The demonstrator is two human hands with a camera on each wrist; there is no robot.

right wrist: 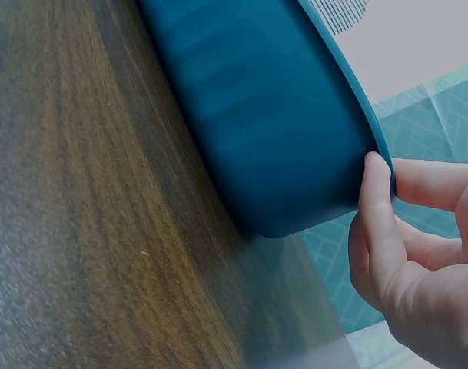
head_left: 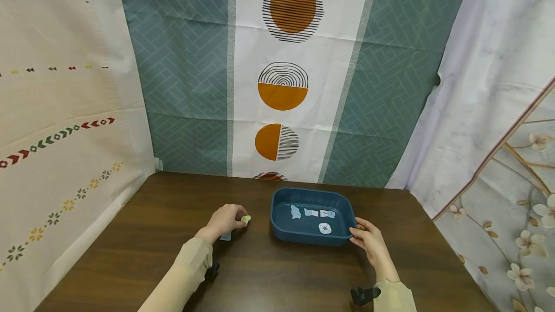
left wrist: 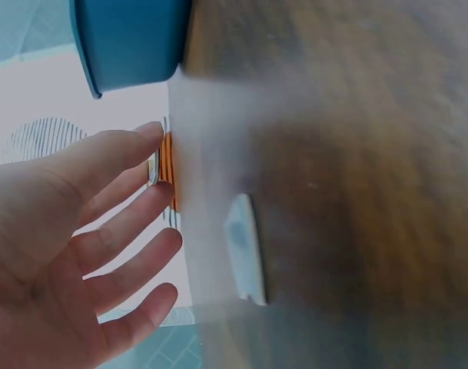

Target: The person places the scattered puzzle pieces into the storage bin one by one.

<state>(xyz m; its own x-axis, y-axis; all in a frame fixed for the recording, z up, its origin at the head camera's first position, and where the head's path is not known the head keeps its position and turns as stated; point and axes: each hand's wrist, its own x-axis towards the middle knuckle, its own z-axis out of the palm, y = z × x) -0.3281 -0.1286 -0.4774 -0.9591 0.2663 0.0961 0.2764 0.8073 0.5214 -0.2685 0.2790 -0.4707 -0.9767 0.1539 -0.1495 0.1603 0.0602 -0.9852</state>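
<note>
Between thumb and fingertips, my left hand (head_left: 222,220) pinches a small flat yellow-green piece (head_left: 246,218), left of a dark blue plastic tub (head_left: 299,238). Only a thin edge of that piece shows in the left wrist view; the other fingers are spread apart. A light-blue flat piece (left wrist: 245,250) lies on the table beside this hand, partly covered by it in the head view. My right hand (head_left: 368,242) grips the tub's right rim, thumb and fingers on either side of the wall. Inside the tub lie several small flat pieces, one white with a blue star (head_left: 324,228).
The dark brown wooden table (head_left: 277,273) reaches back to a green and white patterned curtain (head_left: 186,85). A cream embroidered cloth (head_left: 65,158) hangs at the left, a white floral one (head_left: 498,196) at the right. Both wrists wear black straps.
</note>
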